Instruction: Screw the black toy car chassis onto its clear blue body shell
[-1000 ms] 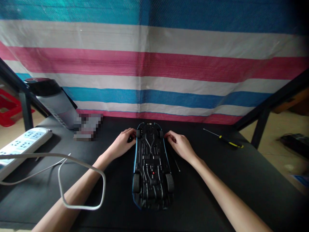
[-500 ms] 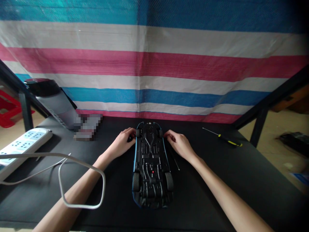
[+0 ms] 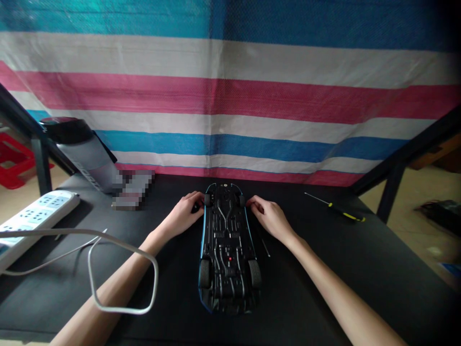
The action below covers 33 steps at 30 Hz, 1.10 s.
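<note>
A toy car (image 3: pixel 226 240) lies upside down on the black table, its black underside and wheels facing up and blue body edges showing along the sides. My left hand (image 3: pixel 187 210) has curled fingers against the car's left side, by the far left wheel. Opposite it, my right hand (image 3: pixel 267 215) touches the right side near the far right wheel with bent fingers. Between them the car is held at its far end; the fingertips are partly hidden. A thin metal rod (image 3: pixel 265 246) lies right of the car, its other end hidden near my right hand.
A black-and-yellow screwdriver (image 3: pixel 344 211) rests on the table (image 3: pixel 324 269) at the right. Leftward are a white power strip (image 3: pixel 36 216), a looping white cable (image 3: pixel 156 278), a grey bottle (image 3: pixel 86 154) and a blurred-out item (image 3: pixel 133 190). A striped sheet (image 3: pixel 230 101) hangs behind.
The view has shifted very slightly. Both hands stay at the car's sides, and the car keeps its place between them.
</note>
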### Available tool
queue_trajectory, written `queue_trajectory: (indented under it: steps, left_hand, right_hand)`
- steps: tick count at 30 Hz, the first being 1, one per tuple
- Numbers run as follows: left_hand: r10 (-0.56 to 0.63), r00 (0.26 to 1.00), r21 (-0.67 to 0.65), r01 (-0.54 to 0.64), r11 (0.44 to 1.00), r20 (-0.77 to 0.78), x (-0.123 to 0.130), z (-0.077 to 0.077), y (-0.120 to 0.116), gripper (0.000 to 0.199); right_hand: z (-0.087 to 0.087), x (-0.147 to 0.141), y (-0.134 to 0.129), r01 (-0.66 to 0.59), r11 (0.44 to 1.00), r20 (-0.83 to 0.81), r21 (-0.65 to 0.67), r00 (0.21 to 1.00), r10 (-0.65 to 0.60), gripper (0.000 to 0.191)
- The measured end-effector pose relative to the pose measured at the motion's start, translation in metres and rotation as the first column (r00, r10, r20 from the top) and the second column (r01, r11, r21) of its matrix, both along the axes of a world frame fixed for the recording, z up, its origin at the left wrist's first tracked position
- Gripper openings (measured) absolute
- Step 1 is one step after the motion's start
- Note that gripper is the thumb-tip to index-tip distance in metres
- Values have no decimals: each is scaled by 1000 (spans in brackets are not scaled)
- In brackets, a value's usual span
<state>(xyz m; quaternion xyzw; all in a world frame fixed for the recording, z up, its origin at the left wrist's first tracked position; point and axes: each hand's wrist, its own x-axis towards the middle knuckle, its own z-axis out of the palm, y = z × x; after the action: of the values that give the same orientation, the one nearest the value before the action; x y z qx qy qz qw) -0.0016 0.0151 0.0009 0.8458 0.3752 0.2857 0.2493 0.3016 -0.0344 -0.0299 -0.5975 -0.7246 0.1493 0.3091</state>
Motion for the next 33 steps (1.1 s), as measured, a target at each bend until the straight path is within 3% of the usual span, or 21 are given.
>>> queue_trajectory:
  steps: [33]
  left_hand:
    - [-8,1000,-12,8,1000,-3,-1,-2,0,17]
  right_hand:
    - [1,0,-1,4,1000,-2,-12,1000,-4,19]
